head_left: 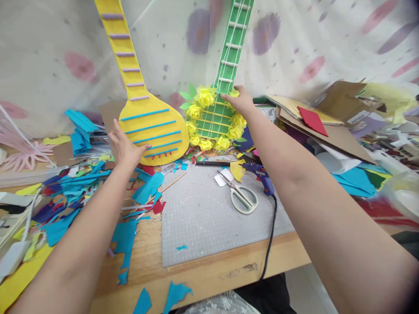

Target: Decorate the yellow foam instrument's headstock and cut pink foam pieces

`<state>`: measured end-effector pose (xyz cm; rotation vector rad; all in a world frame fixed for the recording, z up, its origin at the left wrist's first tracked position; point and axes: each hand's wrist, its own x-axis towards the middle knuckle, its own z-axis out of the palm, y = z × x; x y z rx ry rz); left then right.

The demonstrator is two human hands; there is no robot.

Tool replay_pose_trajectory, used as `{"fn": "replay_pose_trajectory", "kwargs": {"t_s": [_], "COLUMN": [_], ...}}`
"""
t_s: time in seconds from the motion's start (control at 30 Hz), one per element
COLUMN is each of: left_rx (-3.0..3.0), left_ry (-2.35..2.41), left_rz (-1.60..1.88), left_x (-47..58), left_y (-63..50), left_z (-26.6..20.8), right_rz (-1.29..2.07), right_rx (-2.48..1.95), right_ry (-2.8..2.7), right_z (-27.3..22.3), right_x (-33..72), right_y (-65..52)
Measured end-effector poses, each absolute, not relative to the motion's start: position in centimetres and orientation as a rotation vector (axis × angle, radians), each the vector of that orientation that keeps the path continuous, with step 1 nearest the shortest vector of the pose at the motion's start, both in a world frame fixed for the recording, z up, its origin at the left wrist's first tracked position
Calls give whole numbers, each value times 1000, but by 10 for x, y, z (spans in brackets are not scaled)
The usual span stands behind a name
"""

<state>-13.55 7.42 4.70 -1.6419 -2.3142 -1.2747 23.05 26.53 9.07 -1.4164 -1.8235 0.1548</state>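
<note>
Both paper guitars look largely decorated: left hand (123, 146), fingers spread, steadies the yellow card guitar with blue strips (151, 131) standing on the table (203, 272); right hand (241, 102), fingers pressed together, touches the green flower-ringed guitar (216, 120); scraps remain uncleared.

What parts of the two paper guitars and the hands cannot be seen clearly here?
- Yellow guitar and green guitar: necks cut off by the top edge, head view.
- Right hand: fingertips hidden among yellow paper flowers.
- Left hand: palm hidden, back faces camera.
- Far right clutter: blurred.
</note>
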Motion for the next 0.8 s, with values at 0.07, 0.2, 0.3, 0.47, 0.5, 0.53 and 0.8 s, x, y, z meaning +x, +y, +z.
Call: {"fn": "replay_pose_trajectory", "kwargs": {"t_s": [0.07,0.2,0.3,0.47,0.5,0.53,0.8], "left_rx": [-1640,-1620,-1627,-1741,-1850,-1998,-2686], "left_ry": [-2319,-2300,-2257,-2074,-2039,-1990,-1749], "left_rz": [-1276,-1255,-1263,-1236,-1167,-1073,-210], "left_x": [-130,-125,-122,-94,-85,-75,-54], "left_y": [75,72,64,36,28,19,-32], "left_z": [46,42,39,26,21,15,-37], "right_rz": [174,150,20,-7,76,176,557], "right_rx": [-1540,-1584,-1498,-1387,-1388,-1391,-1154], "right_ry": [-1784,-1791,-1846,-1934,-1990,-2055,-2331], "right_z": [95,101,105,91,82,71,-19], "right_x": [230,237,239,203,190,177,134], "right_y": [258,238,214,134,114,93,-2]}}
